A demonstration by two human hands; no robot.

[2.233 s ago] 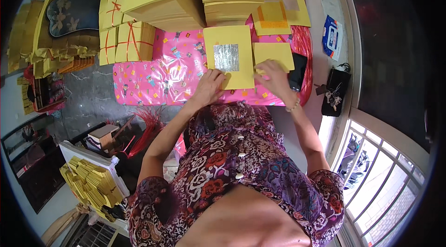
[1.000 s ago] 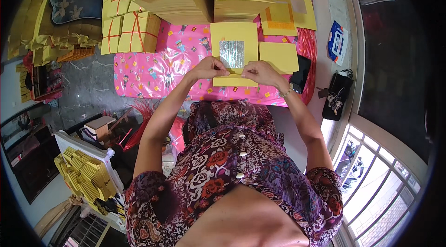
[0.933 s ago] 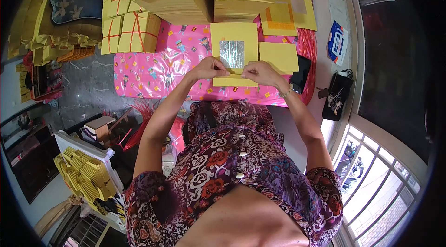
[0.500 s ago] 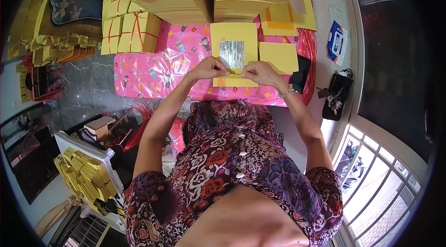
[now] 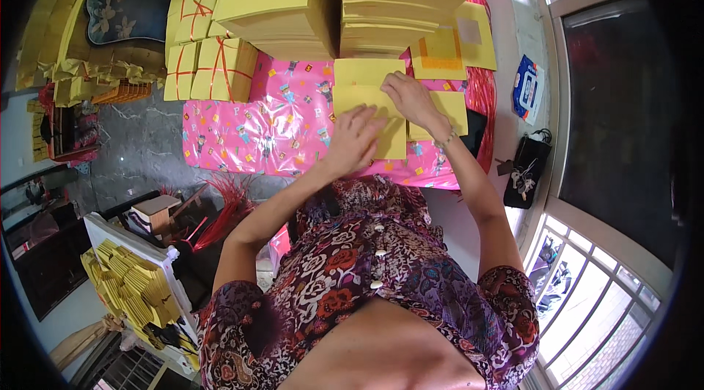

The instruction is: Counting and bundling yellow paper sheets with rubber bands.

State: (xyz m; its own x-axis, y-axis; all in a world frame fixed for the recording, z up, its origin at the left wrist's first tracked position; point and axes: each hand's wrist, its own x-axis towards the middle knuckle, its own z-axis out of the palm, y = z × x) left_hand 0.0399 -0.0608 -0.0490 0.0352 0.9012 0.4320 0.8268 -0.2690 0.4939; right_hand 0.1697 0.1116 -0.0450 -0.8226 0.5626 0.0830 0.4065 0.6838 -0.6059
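A yellow paper sheet (image 5: 359, 73) lies in front of me on a pink patterned covering, with its near part turned up over the far part. The silver patch cannot be seen on it. My left hand (image 5: 355, 140) rests over the paper's near left part, fingers spread and slightly blurred. At the upper right of the turned-up part, my right hand (image 5: 411, 102) has its fingers curled and pressed together on the paper's edge. Beside that wrist lies a smaller stack of yellow paper (image 5: 451, 110), partly covered by the forearm.
Tall stacks of yellow paper (image 5: 282, 12) stand at the far side of the pink covering (image 5: 282, 129). Yellow bundles tied with red string (image 5: 220, 67) sit at the left. Red strands (image 5: 482, 60) hang along the right edge, near a black object (image 5: 475, 133).
The sheet's near part has been folded up and away, hiding the silver patch. My right hand has moved farther forward; my left hand has opened and come down nearer me.
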